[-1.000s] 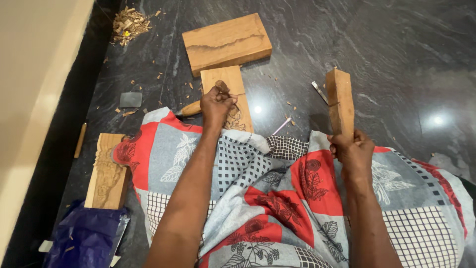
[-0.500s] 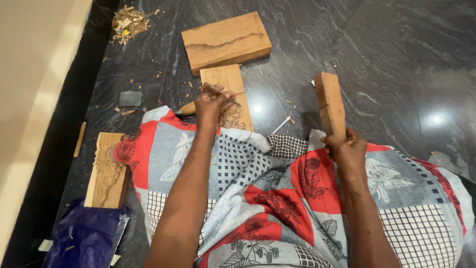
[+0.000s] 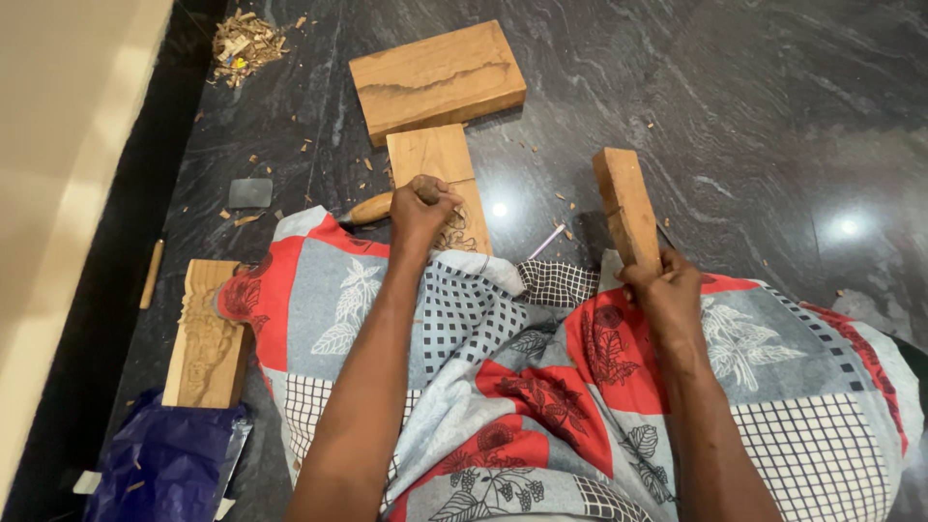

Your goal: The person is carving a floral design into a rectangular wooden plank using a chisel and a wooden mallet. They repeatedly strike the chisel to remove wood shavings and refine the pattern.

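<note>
My left hand (image 3: pixel 420 205) is closed around a tool, held against a small wooden panel (image 3: pixel 432 162) with a carved pattern at its near end. A rounded wooden handle (image 3: pixel 370 208) lies just left of that hand. My right hand (image 3: pixel 660 286) grips the lower end of a wooden block (image 3: pixel 625 201), which stands nearly upright above my right knee. A patterned red, grey and white cloth (image 3: pixel 541 387) covers my lap.
A larger wooden slab (image 3: pixel 437 80) lies beyond the panel on the dark stone floor (image 3: pixel 754 116). A carved wooden strip (image 3: pixel 203 338) lies at my left, with a blue plastic bag (image 3: pixel 164 469) below it. Wood chips (image 3: pixel 246 41) are piled far left. A small grey stone (image 3: pixel 250 192) lies nearby.
My right hand has tilted the wooden block leftward and brought it a little closer to the panel. The left hand stays on the panel.
</note>
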